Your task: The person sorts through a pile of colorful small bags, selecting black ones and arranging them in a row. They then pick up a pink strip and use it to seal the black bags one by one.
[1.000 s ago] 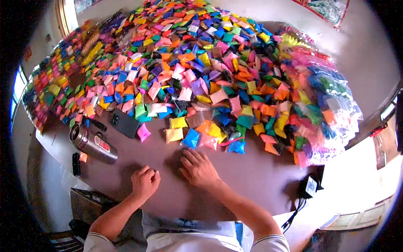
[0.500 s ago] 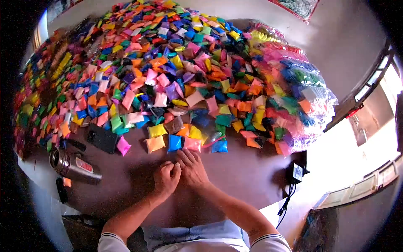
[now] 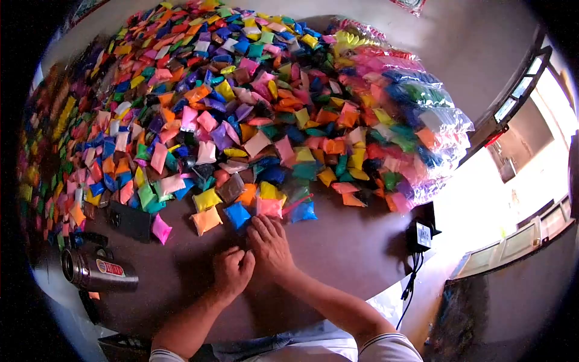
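My left hand (image 3: 234, 271) is closed just above the tabletop, its thumb pressed to the curled fingers; whatever may be inside is hidden. To its right, my right hand (image 3: 271, 246) lies with fingers stretched out, fingertips at the near edge of a small pink packet (image 3: 269, 207). A blue packet (image 3: 237, 215) lies just left of those fingertips, with a pale orange packet (image 3: 207, 221) and a yellow packet (image 3: 207, 200) further left. Another blue packet (image 3: 303, 211) sits to the right, beside a thin pinkish-red strip (image 3: 298, 201).
A huge heap of colourful packets (image 3: 199, 108) covers the table's far side, with clear bags (image 3: 443, 123) of packets at right. A metal flask (image 3: 99, 270) lies at left near a dark flat object (image 3: 129, 221). A black adapter with cables (image 3: 418, 237) is at the right edge.
The camera view has turned slightly, shifting the whole scene. My hands, touching before, now show a small gap between them; the right fingers still lie at the pink packet.
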